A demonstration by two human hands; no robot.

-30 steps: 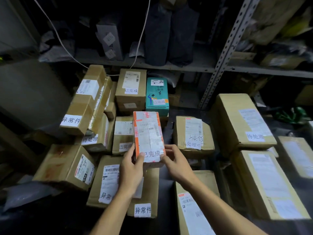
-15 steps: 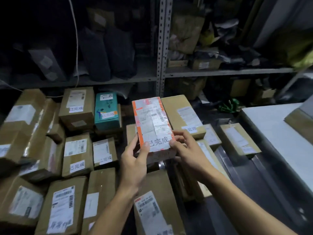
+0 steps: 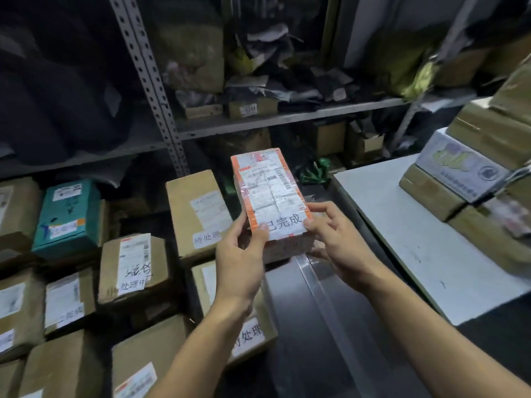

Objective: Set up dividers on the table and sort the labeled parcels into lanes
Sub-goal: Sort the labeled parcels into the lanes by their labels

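Gripping the orange-edged parcel labelled 已完成, both hands hold it.

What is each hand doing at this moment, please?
Left hand: holding the orange-edged parcel at its near left corner.
Right hand: holding the same parcel at its near right corner.

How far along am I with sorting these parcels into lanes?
Early, by the look of it. Done: a few boxes sit on the white table, but no dividers show. In hand: the left hand and right hand grip an orange-edged parcel marked 已完成. Left: many labeled cartons remain piled below the shelves.
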